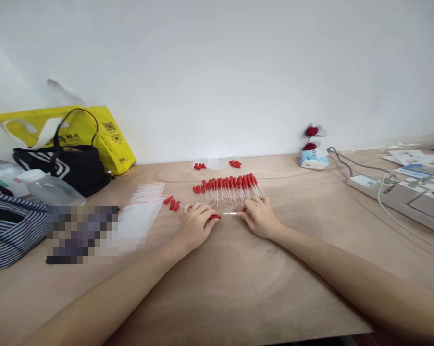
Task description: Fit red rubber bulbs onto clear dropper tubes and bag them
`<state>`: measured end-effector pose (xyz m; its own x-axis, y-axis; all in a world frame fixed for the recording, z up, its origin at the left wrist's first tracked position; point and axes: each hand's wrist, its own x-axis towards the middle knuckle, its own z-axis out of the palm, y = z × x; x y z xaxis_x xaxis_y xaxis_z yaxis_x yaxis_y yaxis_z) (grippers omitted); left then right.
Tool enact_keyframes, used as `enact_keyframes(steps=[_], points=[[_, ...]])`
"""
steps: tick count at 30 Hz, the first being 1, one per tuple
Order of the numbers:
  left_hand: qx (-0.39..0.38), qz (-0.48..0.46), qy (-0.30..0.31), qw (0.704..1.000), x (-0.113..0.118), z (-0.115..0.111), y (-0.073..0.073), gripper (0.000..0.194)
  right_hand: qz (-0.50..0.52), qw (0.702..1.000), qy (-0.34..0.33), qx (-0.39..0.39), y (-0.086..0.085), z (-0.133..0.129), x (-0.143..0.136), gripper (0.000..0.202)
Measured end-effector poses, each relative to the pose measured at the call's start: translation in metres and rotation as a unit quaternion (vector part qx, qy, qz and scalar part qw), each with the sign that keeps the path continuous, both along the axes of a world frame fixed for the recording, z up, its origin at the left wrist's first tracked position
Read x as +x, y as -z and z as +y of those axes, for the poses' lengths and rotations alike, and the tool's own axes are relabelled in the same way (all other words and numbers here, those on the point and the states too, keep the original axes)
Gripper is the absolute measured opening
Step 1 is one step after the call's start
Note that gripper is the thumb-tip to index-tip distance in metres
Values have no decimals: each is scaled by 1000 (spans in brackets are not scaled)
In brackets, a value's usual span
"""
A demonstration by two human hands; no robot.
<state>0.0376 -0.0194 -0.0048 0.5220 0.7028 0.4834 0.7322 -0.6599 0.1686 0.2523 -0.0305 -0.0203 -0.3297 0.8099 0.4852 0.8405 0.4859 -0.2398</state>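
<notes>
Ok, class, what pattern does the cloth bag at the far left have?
Dark and white stripes on the bag, best seen in the head view.

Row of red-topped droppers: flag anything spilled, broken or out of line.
Nothing stands out: the red-topped droppers lie roughly side by side, with no visible spill. Loose red bulbs lie left of the row. Fine cracks would not show.

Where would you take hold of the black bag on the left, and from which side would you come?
I would pinch the black bag by the top of its thin handle, coming from above: the loop arches up over the body, whereas the pale bottle lies close by in front.
</notes>
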Motion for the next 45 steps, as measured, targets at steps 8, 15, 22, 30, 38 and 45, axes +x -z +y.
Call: enact_keyframes(steps=[8, 15, 22, 30, 38, 45], points=[[4, -20, 14, 1000, 2, -1, 1, 20, -17, 994, -10, 112, 1, -8, -5, 23], [35, -35, 33, 998, 4, -2, 1, 23, -38, 992, -17, 120, 3, -9, -9, 24], [5, -83, -6, 997, 5, -3, 4, 20, -36, 990, -53, 124, 0, -15, -15, 25], [13, -76, 28, 997, 3, -7, 3, 17, -74, 983, -108, 129, -3, -12, -11, 25], [28, -43, 87, 995, 5, -12, -1, 15, -104, 973, -131, 160, -4, -8, -8, 26], [43, -50, 121, 990, 7, -10, 3, 14, -56, 974, -147, 163, -3, -7, -14, 21]])
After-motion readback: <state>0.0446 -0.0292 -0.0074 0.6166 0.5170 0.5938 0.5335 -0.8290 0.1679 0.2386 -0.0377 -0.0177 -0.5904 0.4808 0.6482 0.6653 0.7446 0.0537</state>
